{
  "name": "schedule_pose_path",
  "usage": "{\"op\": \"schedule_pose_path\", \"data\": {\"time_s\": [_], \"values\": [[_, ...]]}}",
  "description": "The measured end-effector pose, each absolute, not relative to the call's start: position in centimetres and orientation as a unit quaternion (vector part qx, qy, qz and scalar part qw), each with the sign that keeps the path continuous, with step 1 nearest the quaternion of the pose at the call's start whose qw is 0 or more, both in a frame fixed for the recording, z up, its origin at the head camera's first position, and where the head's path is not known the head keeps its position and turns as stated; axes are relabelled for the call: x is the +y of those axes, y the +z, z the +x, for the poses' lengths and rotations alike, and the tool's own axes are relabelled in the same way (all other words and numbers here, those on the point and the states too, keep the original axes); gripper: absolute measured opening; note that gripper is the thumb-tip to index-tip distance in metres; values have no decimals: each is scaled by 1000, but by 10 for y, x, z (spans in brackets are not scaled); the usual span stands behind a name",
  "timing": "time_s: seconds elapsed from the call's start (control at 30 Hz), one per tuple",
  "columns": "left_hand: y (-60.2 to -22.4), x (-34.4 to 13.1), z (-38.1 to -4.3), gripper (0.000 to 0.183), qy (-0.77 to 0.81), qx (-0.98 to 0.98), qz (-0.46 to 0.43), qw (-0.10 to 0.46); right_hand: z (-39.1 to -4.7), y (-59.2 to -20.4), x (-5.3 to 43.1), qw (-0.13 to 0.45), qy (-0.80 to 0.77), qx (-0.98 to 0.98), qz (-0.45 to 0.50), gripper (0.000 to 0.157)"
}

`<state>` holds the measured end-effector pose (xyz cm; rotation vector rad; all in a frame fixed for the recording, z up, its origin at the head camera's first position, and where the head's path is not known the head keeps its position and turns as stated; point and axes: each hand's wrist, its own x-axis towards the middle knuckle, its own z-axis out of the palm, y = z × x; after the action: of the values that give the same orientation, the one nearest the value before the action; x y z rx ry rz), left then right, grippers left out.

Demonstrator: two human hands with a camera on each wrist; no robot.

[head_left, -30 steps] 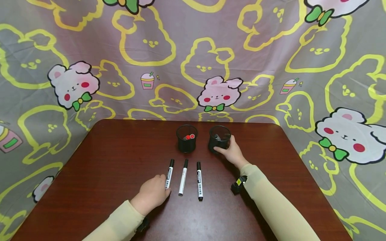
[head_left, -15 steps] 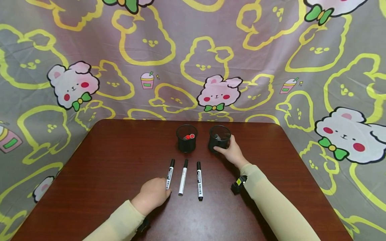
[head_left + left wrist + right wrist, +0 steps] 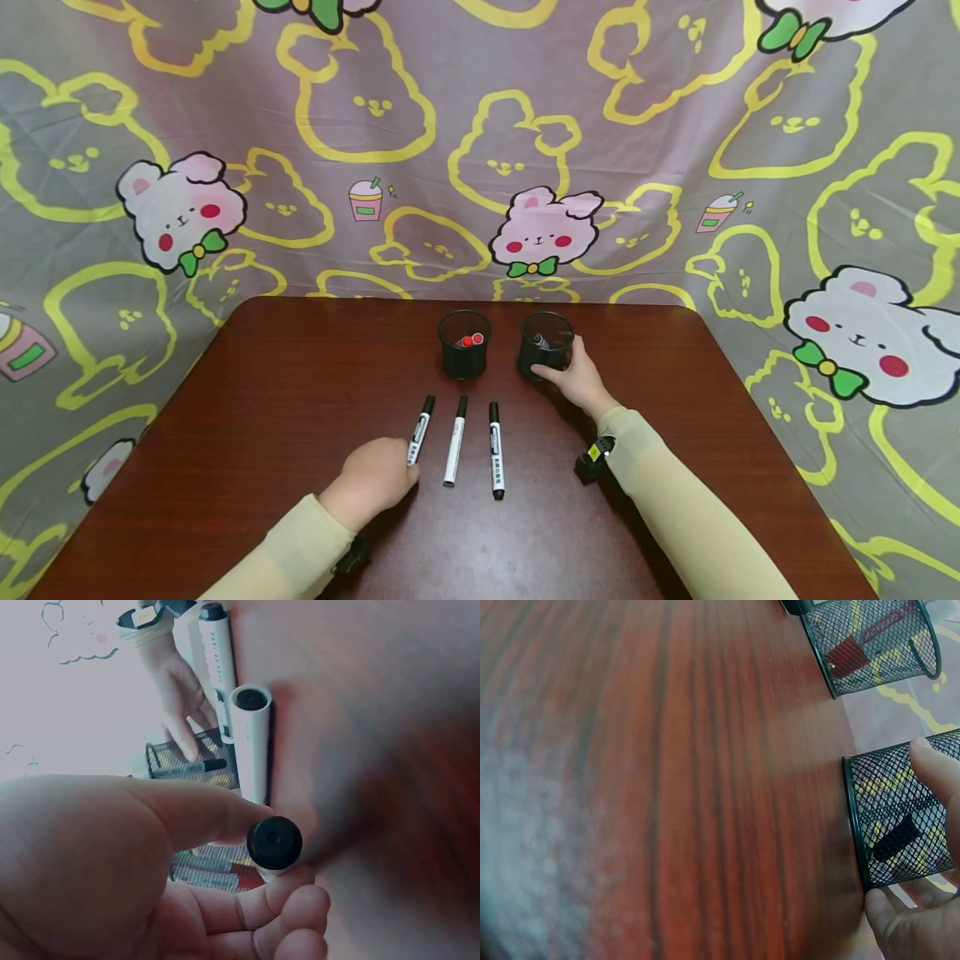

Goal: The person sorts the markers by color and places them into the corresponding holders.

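My left hand [image 3: 372,477] pinches the leftmost white marker [image 3: 420,433] by its near end, between thumb and fingers. The left wrist view shows that marker's black end [image 3: 274,841] poking out toward the camera. Beside it on the table lie a white marker with a black cap [image 3: 454,446] and another black-capped marker [image 3: 497,454]. At the back, my right hand [image 3: 580,382] grips a black mesh pen cup [image 3: 534,364], its fingers round the side. A dark-ended pen [image 3: 896,838] leans inside that cup, seen through the mesh in the right wrist view.
A second black mesh pen cup [image 3: 464,367] stands left of the held one, with red-ended markers [image 3: 472,340] inside. Everything is on a brown wooden table [image 3: 300,367], backed by a patterned cloth [image 3: 420,125] hanging behind its far edge.
My left hand has drawn slightly to the left, and the marker's near end has come with it, so the marker slants a bit more. The right hand and both cups stay put.
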<state>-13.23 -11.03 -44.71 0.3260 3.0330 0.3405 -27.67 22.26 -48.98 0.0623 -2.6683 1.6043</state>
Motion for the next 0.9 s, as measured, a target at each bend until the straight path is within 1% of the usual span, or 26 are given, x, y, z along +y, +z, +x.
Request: {"op": "schedule_pose_path", "data": {"time_s": [0.17,0.43,0.9], "values": [[-441,-115,-135,29,114,988,97,42,-277,-490,223,12,514,-858,18,86],[-432,-120,-136,27,119,988,89,36,-277,-491,223,12,510,-860,19,86],[-424,-126,-141,24,124,989,86,3,-277,-490,224,11,508,-861,20,87]]}}
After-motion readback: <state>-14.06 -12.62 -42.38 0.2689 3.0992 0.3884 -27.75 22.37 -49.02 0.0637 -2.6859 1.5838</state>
